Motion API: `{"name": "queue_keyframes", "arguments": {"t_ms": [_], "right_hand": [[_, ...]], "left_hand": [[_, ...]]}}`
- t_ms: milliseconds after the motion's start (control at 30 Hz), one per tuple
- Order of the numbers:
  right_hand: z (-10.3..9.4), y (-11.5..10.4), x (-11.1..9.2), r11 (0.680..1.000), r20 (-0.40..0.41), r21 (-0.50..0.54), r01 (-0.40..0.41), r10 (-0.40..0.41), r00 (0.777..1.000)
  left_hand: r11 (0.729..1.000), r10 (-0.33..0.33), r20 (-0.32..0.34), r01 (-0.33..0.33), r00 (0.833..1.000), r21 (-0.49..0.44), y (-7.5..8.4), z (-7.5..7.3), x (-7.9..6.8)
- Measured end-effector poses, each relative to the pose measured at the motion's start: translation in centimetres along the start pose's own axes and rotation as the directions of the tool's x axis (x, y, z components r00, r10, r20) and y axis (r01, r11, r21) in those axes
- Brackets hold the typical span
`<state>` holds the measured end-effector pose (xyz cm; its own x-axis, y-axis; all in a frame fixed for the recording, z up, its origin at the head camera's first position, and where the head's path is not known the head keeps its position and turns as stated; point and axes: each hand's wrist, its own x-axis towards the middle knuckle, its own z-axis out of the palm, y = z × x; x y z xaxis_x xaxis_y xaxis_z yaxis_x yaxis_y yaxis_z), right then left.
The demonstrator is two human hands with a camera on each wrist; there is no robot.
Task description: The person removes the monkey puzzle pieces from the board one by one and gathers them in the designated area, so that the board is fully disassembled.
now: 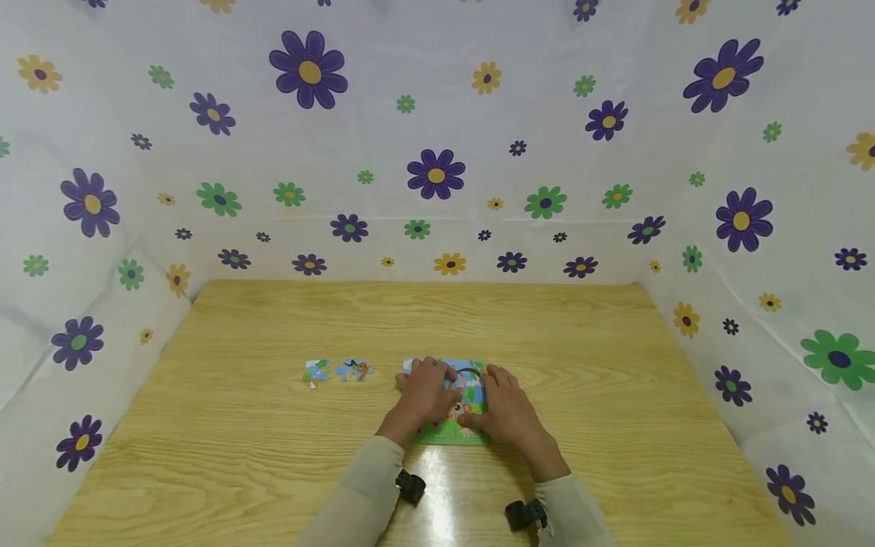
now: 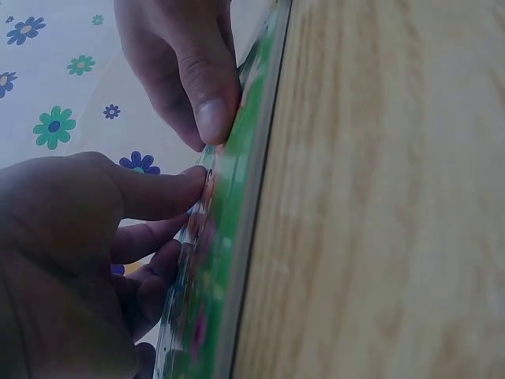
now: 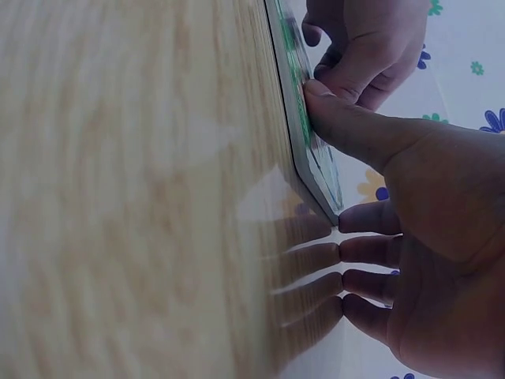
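A jigsaw puzzle board (image 1: 444, 437) with a bright cartoon picture and a green lower part lies on the table, partly covered by both hands. My left hand (image 1: 427, 391) bends over its upper left area. The thumb and curled fingertips touch the picture in the left wrist view; whether they pinch a piece is hidden. My right hand (image 1: 509, 406) is at the board's right side. Its thumb (image 3: 347, 118) rests on the board, while the other fingers (image 3: 367, 250) extend past the edge with their tips on the table. Two loose puzzle pieces (image 1: 316, 372) (image 1: 354, 371) lie left of the board.
The wooden table (image 1: 239, 441) has a glossy, light grain. White cloth walls (image 1: 383, 144) with purple, green and yellow flowers stand behind it and at both sides. A small black device (image 1: 410, 486) is strapped at the left wrist, and another (image 1: 525, 515) at the right.
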<state>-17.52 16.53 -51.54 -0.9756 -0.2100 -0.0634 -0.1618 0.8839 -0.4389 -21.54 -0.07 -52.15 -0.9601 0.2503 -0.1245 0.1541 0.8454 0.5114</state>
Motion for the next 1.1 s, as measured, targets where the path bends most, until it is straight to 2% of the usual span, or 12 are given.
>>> {"name": "queue_keyframes", "arguments": {"t_ms": [133, 367, 600, 733, 933, 1100], "right_hand": [[0.1, 0.1, 0.0, 1.000, 0.002, 0.007, -0.004, 0.004, 1.000], [0.1, 0.3, -0.1, 1.000, 0.000, 0.013, -0.008, 0.008, 1.000], [0.2, 0.5, -0.1, 1.000, -0.007, 0.028, -0.002, 0.002, 1.000], [0.3, 0.6, -0.1, 0.999, -0.007, 0.032, -0.001, 0.001, 1.000], [0.4, 0.7, 0.0, 1.000, -0.016, 0.021, 0.012, -0.012, 1.000], [0.4, 0.7, 0.0, 1.000, -0.016, 0.013, 0.005, -0.005, 1.000]], "left_hand": [[1.000, -0.011, 0.012, 0.011, 1.000, -0.006, 0.2, 0.1, 0.1], [0.999, -0.010, -0.011, 0.010, 1.000, -0.037, 0.4, 0.4, 0.1], [0.993, -0.005, -0.008, 0.004, 1.000, -0.119, 0.6, 0.4, 0.3], [0.995, -0.021, -0.019, 0.019, 1.000, -0.095, 0.7, 0.5, 0.3], [1.000, 0.008, -0.038, -0.009, 0.999, -0.017, 0.9, 0.6, 0.3], [1.000, -0.011, -0.056, 0.012, 0.998, 0.019, 1.2, 0.5, 0.4]]}}
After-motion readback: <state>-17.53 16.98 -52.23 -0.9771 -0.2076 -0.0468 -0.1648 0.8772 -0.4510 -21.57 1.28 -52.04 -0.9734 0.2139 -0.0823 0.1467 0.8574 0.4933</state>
